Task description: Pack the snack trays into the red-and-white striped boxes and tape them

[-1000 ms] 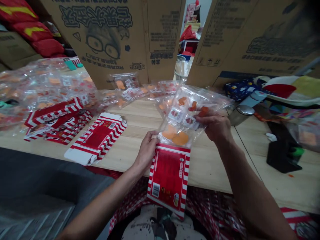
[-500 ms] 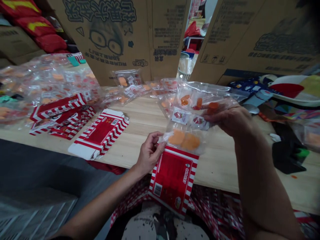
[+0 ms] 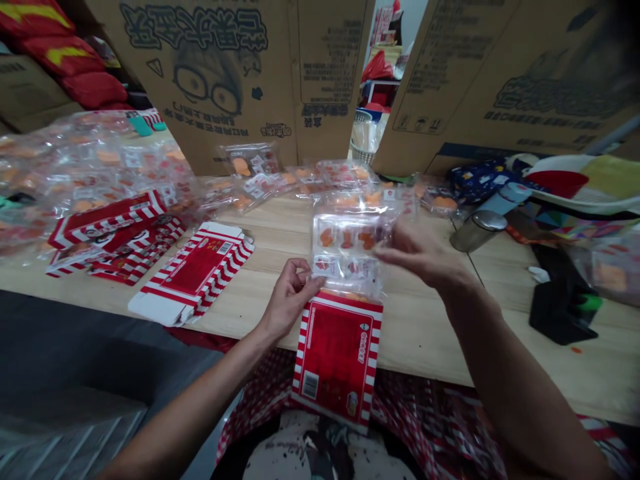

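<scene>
Pale wood-grain tabletop [image 3: 430, 333] runs before brown cardboard cartons [image 3: 215, 73]. The left hand [image 3: 287, 300] pinches the upper-left corner of a red, white-striped rectangular cardboard box [image 3: 335, 360]. The right hand [image 3: 423, 250], half-curled, its grip blurred, meets a clear plastic bag of orange pieces [image 3: 345, 250]. Between both hands, the bag extends the box's long axis away from the body, lower end hidden at the box's top edge.

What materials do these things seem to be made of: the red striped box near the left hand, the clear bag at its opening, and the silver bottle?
Red box: probably thin printed card; it looks flat, with straight, crisp edges.
Clear bag: seems soft, glossy plastic film; it is see-through, with bright glints.
Silver bottle: likely smooth metal, judging by its grey shine, though coated plastic is possible.
</scene>
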`<state>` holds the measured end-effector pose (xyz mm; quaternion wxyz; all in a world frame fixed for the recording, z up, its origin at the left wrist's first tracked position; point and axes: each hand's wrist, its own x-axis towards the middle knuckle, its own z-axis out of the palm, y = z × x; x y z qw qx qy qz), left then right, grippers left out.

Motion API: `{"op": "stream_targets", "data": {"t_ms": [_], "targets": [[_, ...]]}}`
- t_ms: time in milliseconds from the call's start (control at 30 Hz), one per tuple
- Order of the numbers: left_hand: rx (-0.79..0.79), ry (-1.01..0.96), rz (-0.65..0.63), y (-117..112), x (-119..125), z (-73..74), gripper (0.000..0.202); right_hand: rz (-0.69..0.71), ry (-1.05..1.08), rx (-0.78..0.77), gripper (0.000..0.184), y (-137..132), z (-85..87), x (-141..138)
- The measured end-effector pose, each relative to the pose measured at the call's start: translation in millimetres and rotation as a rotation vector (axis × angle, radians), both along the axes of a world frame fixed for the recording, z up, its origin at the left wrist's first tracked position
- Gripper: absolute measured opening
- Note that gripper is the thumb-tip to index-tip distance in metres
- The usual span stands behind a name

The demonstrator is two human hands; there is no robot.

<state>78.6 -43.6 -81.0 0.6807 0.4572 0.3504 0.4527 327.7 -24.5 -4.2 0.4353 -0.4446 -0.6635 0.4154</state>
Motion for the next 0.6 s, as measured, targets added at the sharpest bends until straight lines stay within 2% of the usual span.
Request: {"op": "stream_targets", "data": {"t_ms": [67,133,233,333,400,500,600], "targets": [[-0.018,0.002,0.004,0,2,4.0,0.045,-0.122,0.100,0.136,0.046,4,7.2,3],[-0.020,-0.006,0.010,1,3,6.4,0.047,-0.181,0.084,0.191,0.041,9,10.1,4],[-0.021,-0.009,0.029,0,0,6.1,0.050,-0.076,-0.058,0.123,0.031,12,5.8,2],[-0.030,0.018,0.016,0,-3,4.2,0.053,0.060,-0.116,0.028,0.032,9,0.0,3],[-0.017,0.043,0.011,-1,-5,4.9,0.059,0.139,-0.211,0.032,0.034,5,0.6,6],[0.014,0.080,-0.015,-2,-6,11.1,0.080,0.229,-0.353,0.061,0.038,1,5.1,8],[0.073,0.119,-0.050,-2,-9,20.0,0.106,0.278,-0.435,0.076,0.027,2,2.9,5]]}}
